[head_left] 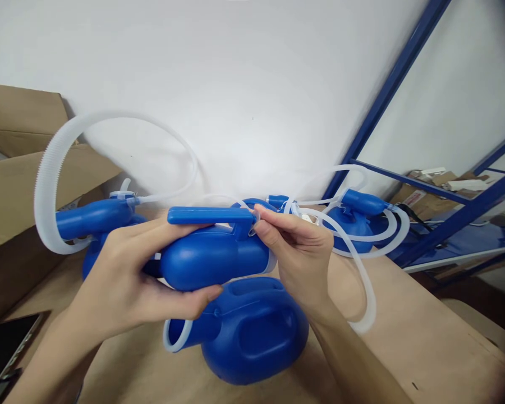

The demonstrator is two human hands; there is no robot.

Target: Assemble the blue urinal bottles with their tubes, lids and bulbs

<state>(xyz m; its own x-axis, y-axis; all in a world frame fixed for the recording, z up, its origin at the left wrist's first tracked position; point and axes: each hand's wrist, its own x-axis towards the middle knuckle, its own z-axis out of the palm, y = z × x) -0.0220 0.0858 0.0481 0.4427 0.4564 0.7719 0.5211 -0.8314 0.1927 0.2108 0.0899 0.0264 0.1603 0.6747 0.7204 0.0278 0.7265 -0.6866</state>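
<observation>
My left hand (138, 280) is wrapped round a rounded blue plastic urinal head (214, 255), thumb below and fingers behind. A flat blue bar (210, 215) runs along its top, and a whitish rim shows at its right end. At the bar's right end, the thumb and forefinger of my right hand (303, 247) pinch a small clear plastic piece (256, 217). A thin wire clip (251, 231) hangs by it. Below both hands a blue urinal bottle (256, 331) lies on the table, its white-rimmed mouth (177, 336) facing left.
At left stands another blue urinal (96, 219) with a looping white hose (46, 185). More blue urinals (353, 224) and coiled hoses (370, 280) lie behind at right. Cardboard boxes (21, 118), a dark-screened device (8, 348) and a blue metal rack (387, 90) flank the wooden table (429, 336).
</observation>
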